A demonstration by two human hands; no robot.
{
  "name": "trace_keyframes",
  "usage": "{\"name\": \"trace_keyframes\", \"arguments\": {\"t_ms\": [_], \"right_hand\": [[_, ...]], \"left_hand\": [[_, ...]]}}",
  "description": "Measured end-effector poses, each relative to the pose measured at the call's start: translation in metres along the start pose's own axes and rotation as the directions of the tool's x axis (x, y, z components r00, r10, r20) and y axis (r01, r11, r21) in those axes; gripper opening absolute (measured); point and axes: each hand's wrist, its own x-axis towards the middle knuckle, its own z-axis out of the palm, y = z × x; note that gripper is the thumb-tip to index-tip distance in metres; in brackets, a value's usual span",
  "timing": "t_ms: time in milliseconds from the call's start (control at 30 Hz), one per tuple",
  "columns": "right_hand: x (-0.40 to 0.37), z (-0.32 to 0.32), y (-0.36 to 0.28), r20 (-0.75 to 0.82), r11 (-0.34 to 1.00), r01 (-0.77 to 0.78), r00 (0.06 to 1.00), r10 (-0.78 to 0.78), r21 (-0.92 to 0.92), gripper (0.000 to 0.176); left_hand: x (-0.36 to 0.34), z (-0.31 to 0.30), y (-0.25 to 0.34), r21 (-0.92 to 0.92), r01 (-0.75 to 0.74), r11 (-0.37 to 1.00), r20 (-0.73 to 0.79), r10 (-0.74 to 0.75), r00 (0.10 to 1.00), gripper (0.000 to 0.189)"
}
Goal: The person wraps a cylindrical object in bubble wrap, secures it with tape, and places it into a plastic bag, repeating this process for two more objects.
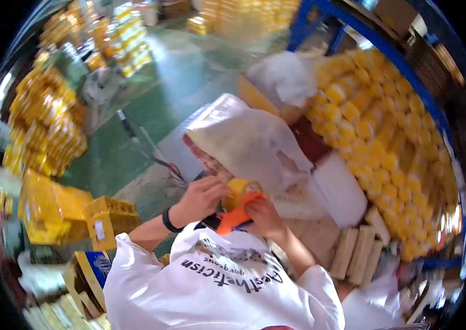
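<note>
In front of my white shirt I hold an orange tape dispenser (232, 219) with a wide roll of yellow packing tape (239, 190) on it. My right hand (266, 216) is wrapped round the dispenser's orange part. At the roll's left side, my left hand (202, 197) has its fingers curled and closed against the tape; their tips are partly hidden. A dark band circles the left wrist. Just beyond both hands lies a large whitish sack (249, 143) with a reddish printed side.
Yellow-wrapped rolls are stacked high at the right (376, 132) beneath a blue metal frame (420, 82). Yellow crates (112, 223) and an open carton (87, 280) stand at the left. A dark pole-like object (147, 146) crosses the green floor (183, 71).
</note>
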Motion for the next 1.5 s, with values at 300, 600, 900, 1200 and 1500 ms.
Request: {"name": "trace_keyframes", "arguments": {"t_ms": [300,600,900,1200,1500], "right_hand": [[-0.063,0.009,0.017,-0.160,0.948,-0.318,0.937,0.312,-0.016,0.038],[-0.113,0.020,0.015,-0.418,0.969,-0.214,0.897,0.145,-0.122,0.025],[-0.120,0.014,0.009,-0.396,0.959,-0.205,0.911,0.114,-0.194,0.036],[-0.120,0.015,-0.010,-0.283,0.974,-0.153,0.954,0.101,-0.169,0.036],[-0.119,0.006,-0.022,-0.224,0.970,-0.197,0.961,0.162,-0.145,0.041]], "left_hand": [[0.060,0.012,-0.010,-0.173,0.118,0.978,0.127,-0.097,0.987,0.010],[0.098,0.018,0.026,-0.289,-0.379,0.879,0.031,0.404,0.914,0.017],[0.092,0.012,0.032,-0.282,-0.354,0.891,-0.001,0.369,0.929,0.016],[0.087,0.020,0.023,-0.439,-0.178,0.880,0.145,0.265,0.953,0.010],[0.090,0.024,0.031,-0.544,-0.182,0.819,0.092,0.274,0.957,0.012]]}}
